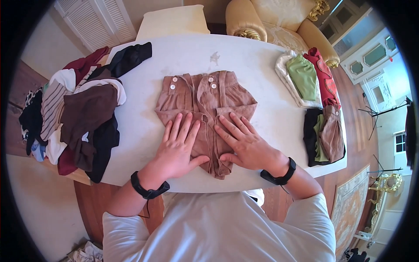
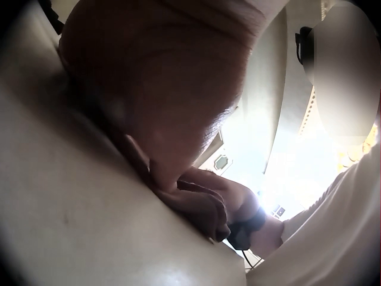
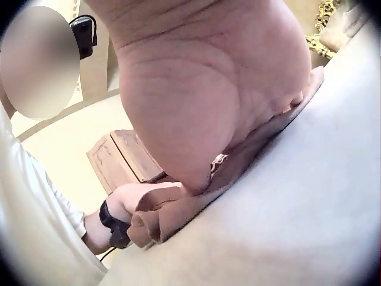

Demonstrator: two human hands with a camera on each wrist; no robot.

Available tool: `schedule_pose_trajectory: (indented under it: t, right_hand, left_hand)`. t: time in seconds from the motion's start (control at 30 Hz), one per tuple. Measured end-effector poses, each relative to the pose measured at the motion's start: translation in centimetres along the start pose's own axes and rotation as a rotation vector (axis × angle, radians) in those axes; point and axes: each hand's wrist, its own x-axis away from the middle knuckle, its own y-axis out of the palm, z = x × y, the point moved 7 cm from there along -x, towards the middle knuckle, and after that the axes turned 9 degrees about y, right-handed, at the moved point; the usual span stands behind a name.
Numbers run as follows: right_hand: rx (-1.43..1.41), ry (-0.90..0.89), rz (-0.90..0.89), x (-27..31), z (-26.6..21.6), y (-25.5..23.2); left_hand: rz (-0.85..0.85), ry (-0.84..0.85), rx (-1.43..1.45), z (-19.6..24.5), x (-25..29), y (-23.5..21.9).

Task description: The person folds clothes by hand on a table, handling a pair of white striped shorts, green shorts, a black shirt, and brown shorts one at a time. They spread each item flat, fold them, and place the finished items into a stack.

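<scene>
A pair of brown buttoned shorts (image 1: 179, 100), with strap-like strips and white buttons near the waistband, lies on the white table (image 1: 144, 144) in front of the person. Its lower part narrows toward the near table edge, with the side edges turned inward. The left hand (image 1: 180, 146) rests palm down on the left side of the cloth, fingers spread and straight. Opposite it, the right hand (image 1: 248, 146) presses flat on the right side. Both thumbs point inward to the middle layers. In the right wrist view, the brown cloth (image 3: 172, 217) shows beneath the palm, its near end loosely folded.
A loose heap of clothes (image 1: 87, 105) covers the table's left end. Along the right edge lie folded garments, among them green shorts (image 1: 303, 76), a red piece (image 1: 323, 74) and a brown one (image 1: 332, 135). A gold armchair (image 1: 279, 22) stands beyond the table.
</scene>
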Motion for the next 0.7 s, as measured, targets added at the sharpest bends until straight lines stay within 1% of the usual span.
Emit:
schedule_pose_trajectory:
  t: [0.03, 0.07, 0.13, 0.17, 0.23, 0.33, 0.37, 0.57, 0.7]
  right_hand:
    - [-0.019, -0.016, 0.019, 0.0, -0.2, -0.5]
    - [-0.038, -0.035, 0.038, 0.0, -0.4, -1.0]
    - [-0.202, -0.022, 0.053, 0.0, -0.5, -2.4]
    - [-0.284, -0.012, 0.059, 0.2, -0.5, -3.0]
    - [-0.317, -0.006, -0.028, 0.8, -0.8, -3.3]
    - [-0.349, -0.019, -0.140, 1.4, -1.4, -2.6]
    - [-0.357, -0.028, -0.175, 1.6, -1.7, -2.3]
    - [-0.425, 0.003, -0.137, 1.5, -2.2, -1.3]
    - [-0.450, -0.015, -0.145, 1.5, -2.1, -0.9]
  left_hand:
    - [-0.002, 0.003, 0.010, 0.1, 0.0, -0.3]
    - [0.031, -0.002, 0.025, 0.2, -0.1, -0.9]
    - [0.098, -0.010, 0.055, 0.7, -0.2, -2.5]
    - [0.127, 0.016, 0.106, 1.1, -0.2, -3.2]
    - [0.183, 0.071, 0.212, 2.0, 0.1, -4.0]
    - [0.161, 0.178, 0.394, 3.6, 0.5, -3.0]
    - [0.205, 0.199, 0.428, 4.0, 0.4, -2.8]
    - [0.171, 0.232, 0.450, 5.2, 0.0, -2.0]
    - [0.114, 0.249, 0.382, 5.6, -0.1, -1.1]
